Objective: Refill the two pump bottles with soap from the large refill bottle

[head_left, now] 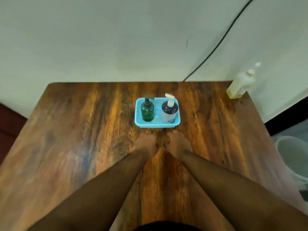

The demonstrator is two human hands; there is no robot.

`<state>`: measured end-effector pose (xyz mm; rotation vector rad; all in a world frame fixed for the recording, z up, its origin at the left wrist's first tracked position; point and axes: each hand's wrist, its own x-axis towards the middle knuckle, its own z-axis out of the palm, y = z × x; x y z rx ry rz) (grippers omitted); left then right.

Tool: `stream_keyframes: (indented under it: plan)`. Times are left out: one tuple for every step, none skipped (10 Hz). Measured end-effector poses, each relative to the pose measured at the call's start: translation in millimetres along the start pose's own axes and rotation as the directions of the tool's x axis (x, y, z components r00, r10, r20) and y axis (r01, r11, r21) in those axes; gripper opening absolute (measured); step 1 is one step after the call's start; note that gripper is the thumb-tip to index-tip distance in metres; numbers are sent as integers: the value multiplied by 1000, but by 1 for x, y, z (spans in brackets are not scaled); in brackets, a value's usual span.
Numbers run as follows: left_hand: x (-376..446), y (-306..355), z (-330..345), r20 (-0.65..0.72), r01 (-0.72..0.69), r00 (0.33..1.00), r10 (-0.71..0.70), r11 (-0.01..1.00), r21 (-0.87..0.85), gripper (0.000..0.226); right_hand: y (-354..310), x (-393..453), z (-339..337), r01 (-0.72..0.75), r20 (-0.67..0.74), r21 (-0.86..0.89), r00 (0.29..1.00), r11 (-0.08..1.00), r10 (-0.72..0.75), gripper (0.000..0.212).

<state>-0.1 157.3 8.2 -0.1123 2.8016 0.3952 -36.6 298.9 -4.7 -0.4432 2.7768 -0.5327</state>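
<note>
Head view: two pump bottles (147,110) (169,110), labels unreadable, in tray (157,125).

Blue tray (177,121) mid table (75,130) holding green pump bottle (147,112) and white pump bottle (169,112), refill bottle (240,84) at far right corner, left hand (145,145) and right hand (177,144) empty, resting near tray

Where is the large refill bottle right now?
In the head view, the large refill bottle stands at the table's far right corner near the wall, well apart from the blue tray holding both pump bottles.
</note>
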Motion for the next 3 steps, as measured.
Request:
stream_keyframes:
  plan:
    - [9,3,-53,-258,-92,961,103,994,56,42,-22,14,-58,92,-238,64,968,994,-74,31]
    - [31,7,-125,-427,-82,896,126,989,120,43,-53,37,-135,208,-389,-14,900,978,-197,28]
    - [50,14,-208,-554,-14,825,110,984,176,51,-95,59,-216,233,-484,-192,822,953,-299,35]
